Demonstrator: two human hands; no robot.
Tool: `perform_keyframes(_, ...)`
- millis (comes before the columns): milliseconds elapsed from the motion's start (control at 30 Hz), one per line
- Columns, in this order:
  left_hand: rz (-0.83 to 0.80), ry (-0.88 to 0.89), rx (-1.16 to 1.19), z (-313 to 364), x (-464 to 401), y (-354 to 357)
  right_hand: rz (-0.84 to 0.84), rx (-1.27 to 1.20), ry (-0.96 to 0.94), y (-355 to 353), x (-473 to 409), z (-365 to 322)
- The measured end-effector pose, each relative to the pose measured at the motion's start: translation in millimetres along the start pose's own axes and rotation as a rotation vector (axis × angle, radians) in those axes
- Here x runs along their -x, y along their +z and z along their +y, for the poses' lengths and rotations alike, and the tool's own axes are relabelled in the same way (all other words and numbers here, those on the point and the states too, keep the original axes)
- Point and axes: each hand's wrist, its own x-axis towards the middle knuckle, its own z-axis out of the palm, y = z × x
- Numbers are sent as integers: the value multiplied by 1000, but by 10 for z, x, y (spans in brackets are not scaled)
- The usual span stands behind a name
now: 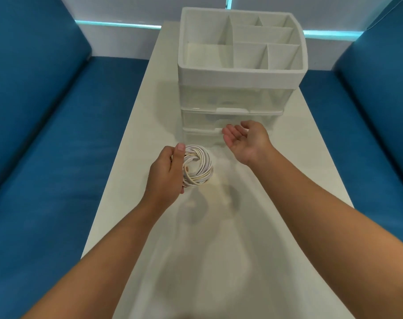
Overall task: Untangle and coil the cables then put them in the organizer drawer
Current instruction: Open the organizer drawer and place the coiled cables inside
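Note:
A white coiled cable bundle [199,166] hangs just above the white table, gripped at its left side by my left hand [167,171], thumb over the top of the coil. A white organizer [240,72] stands at the far end of the table, with an open divided tray on top and clear drawers below, all closed. My right hand [244,139] is palm up with relaxed fingers, its fingertips at the handle notch of the lower drawer [202,134]. Whether the fingertips touch the drawer is unclear.
The narrow white table [219,249] runs away from me between two blue upholstered benches [46,157], one on each side. A white wall with a teal light strip lies behind the organizer.

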Motion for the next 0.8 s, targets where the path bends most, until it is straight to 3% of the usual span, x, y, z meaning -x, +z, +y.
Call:
perform_keyframes(267,-110,-165,236,39,-30,51,-97,-194,-8,-146,78,165)
perform_keyframes(800,-87,-34,202,521,372,-255,-56,-197,-15,-506,795,514)
